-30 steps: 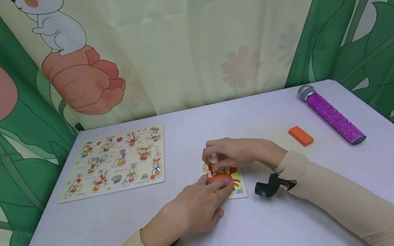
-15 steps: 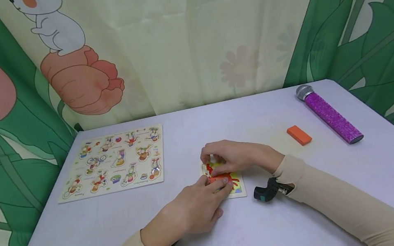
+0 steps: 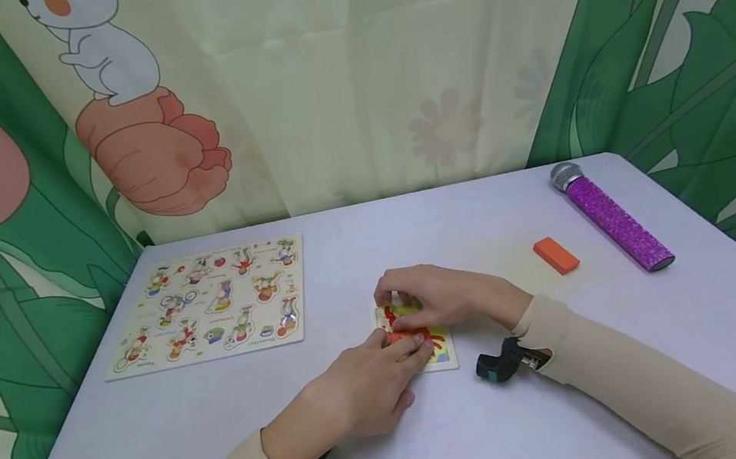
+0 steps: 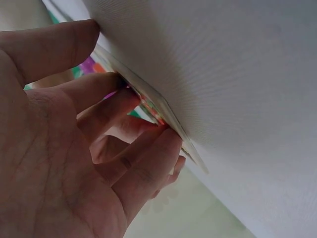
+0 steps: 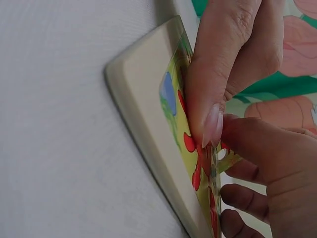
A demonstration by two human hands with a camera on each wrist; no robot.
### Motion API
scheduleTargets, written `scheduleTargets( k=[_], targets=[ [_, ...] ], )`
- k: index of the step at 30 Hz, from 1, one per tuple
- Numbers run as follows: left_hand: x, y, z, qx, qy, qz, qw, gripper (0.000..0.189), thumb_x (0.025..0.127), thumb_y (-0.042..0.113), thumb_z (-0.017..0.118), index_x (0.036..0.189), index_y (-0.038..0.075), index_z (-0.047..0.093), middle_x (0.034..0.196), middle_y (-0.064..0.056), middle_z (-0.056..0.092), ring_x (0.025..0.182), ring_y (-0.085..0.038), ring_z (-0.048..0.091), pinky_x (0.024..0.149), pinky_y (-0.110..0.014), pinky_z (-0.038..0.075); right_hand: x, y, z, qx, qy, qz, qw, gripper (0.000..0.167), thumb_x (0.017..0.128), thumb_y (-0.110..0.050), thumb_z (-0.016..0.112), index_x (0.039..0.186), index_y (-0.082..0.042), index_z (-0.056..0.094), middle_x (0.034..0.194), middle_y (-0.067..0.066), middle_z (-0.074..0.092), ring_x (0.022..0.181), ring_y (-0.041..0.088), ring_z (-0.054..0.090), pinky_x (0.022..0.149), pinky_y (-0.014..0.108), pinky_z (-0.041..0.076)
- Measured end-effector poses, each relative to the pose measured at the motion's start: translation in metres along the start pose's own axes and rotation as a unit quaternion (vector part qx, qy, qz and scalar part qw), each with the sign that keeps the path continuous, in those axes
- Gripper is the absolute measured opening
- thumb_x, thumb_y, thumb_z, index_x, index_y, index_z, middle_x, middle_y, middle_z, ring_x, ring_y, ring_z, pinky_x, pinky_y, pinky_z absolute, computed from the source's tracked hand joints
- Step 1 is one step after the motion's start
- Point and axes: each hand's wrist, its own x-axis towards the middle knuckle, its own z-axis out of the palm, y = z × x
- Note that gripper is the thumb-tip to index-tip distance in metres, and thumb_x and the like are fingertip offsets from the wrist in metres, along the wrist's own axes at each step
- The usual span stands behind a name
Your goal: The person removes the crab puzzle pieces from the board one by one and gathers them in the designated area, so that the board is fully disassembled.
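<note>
A small jigsaw puzzle (image 3: 444, 356), a red crab on yellow in a pale frame, lies flat on the white table. My left hand (image 3: 371, 386) rests on its near side, fingers extended and fingertips pressing the crab picture. At the far side my right hand (image 3: 435, 294) bends over the puzzle, thumb and index finger pinching a jigsaw piece. In the right wrist view the thumb (image 5: 210, 99) bears on the picture, and a yellow-green bit of piece (image 5: 229, 161) stands up beside it. The left wrist view shows the puzzle's edge (image 4: 171, 116) at the left fingertips. The fingers hide much of the picture.
A large picture board (image 3: 206, 305) with cartoon animal figures lies at the left. To the right are an orange block (image 3: 556, 256) and a purple glittery microphone (image 3: 618, 220). A cartoon-printed curtain (image 3: 338, 109) hangs behind the table.
Both hands stay on the crab puzzle, with only slight movement of the right hand toward the near side. The scene shifts a little in view.
</note>
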Motion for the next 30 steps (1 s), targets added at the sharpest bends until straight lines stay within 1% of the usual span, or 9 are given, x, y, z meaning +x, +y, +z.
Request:
scheduleTargets(
  k=[1, 6, 10, 14, 23, 30],
  targets=[
    [0.0, 0.0001, 0.0001, -0.001, -0.001, 0.0, 1.0, 0.064, 0.102, 0.04, 0.059, 0.161, 0.024, 0.038, 0.165, 0.009, 0.035, 0.14, -0.029, 0.044, 0.109, -0.037, 0.046, -0.0006, 0.0003, 0.0001, 0.002, 0.002, 0.001, 1.0, 0.028, 0.096, -0.02, 0.072, 0.122, -0.016, 0.062, 0.114, -0.01, 0.062, 0.09, 0.014, 0.058, 0.082, 0.028, 0.052],
    [0.0002, -0.0001, 0.0003, -0.003, -0.005, -0.002, 1.0, 0.064, 0.102, 0.04, 0.059, 0.161, 0.024, 0.038, 0.165, 0.008, 0.036, 0.142, -0.032, 0.043, 0.112, -0.04, 0.045, -0.0037, 0.0026, -0.0011, 0.021, 0.02, 0.01, 0.9995, 0.028, 0.097, -0.024, 0.071, 0.122, -0.018, 0.061, 0.113, -0.014, 0.062, 0.088, 0.011, 0.059, 0.08, 0.028, 0.052],
    [0.0, -0.0003, 0.0005, -0.005, -0.006, -0.006, 1.0, 0.064, 0.102, 0.04, 0.06, 0.161, 0.025, 0.037, 0.165, 0.008, 0.036, 0.143, -0.034, 0.043, 0.112, -0.042, 0.045, -0.0049, 0.0041, -0.0022, 0.035, 0.029, 0.005, 0.9989, 0.027, 0.098, -0.025, 0.072, 0.122, -0.019, 0.061, 0.114, -0.014, 0.062, 0.089, 0.009, 0.06, 0.081, 0.028, 0.053],
    [0.0003, -0.0005, 0.0011, -0.009, -0.005, -0.007, 0.9999, 0.065, 0.102, 0.04, 0.059, 0.161, 0.026, 0.036, 0.165, 0.009, 0.034, 0.144, -0.035, 0.042, 0.111, -0.042, 0.046, -0.0062, 0.0058, -0.0027, 0.04, 0.031, -0.006, 0.9987, 0.025, 0.098, -0.022, 0.072, 0.121, -0.018, 0.062, 0.115, -0.011, 0.064, 0.092, 0.01, 0.062, 0.082, 0.031, 0.053],
    [0.0013, -0.0011, 0.0016, -0.01, -0.002, -0.006, 0.9999, 0.064, 0.102, 0.04, 0.059, 0.161, 0.027, 0.036, 0.165, 0.01, 0.034, 0.144, -0.036, 0.042, 0.108, -0.043, 0.048, -0.0077, 0.0082, -0.0046, 0.06, 0.033, -0.003, 0.9977, 0.027, 0.096, -0.021, 0.074, 0.121, -0.015, 0.063, 0.117, -0.005, 0.067, 0.093, 0.01, 0.065, 0.082, 0.033, 0.055],
    [0.0011, -0.0019, 0.0017, -0.009, 0.0, -0.003, 1.0, 0.065, 0.102, 0.039, 0.06, 0.161, 0.026, 0.036, 0.164, 0.01, 0.035, 0.144, -0.037, 0.042, 0.113, -0.044, 0.044, -0.009, 0.0069, -0.0086, 0.085, 0.032, -0.003, 0.9959, 0.028, 0.096, -0.019, 0.074, 0.121, -0.014, 0.062, 0.118, -0.002, 0.066, 0.094, 0.012, 0.067, 0.084, 0.033, 0.057]
  ],
)
